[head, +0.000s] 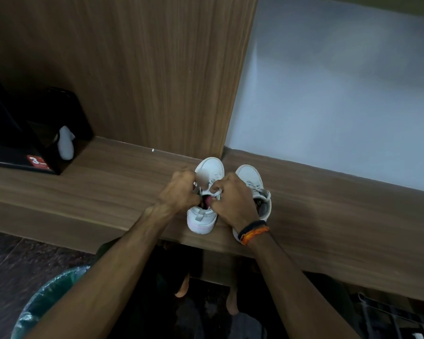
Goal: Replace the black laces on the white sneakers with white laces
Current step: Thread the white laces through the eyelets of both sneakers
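Bin: at your lower left a waste bin [44, 299] lined with a clear bag stands on the dark floor, well apart from the work
Wrist: your right wrist wears a dark and orange band [253, 231], just above the heel of the right sneaker [252, 182]
Left hand: your left hand [179, 192] is curled tight at the left side of the left sneaker [206, 211], fingers closed round something at the lace area; whether that is a lace end you cannot tell from here, the spot is blurred
Right hand: your right hand [233, 201] is closed in a pinch on the white lace [214, 192] over the tongue
Sneakers: both stand side by side on the wooden bench [108, 192], heels toward you, toes pointing away to the back panel; no black lace shows on either
Key relation: the left sneaker's long axis runs straight away from you and the lace crosses it between your two hands, so any pull goes sideways, left and right; both hands are equally close
Stage: likely tightening or knotting near the top eyelets
Far: a black box [34, 133] with a white item [66, 143] sits at the bench's left end
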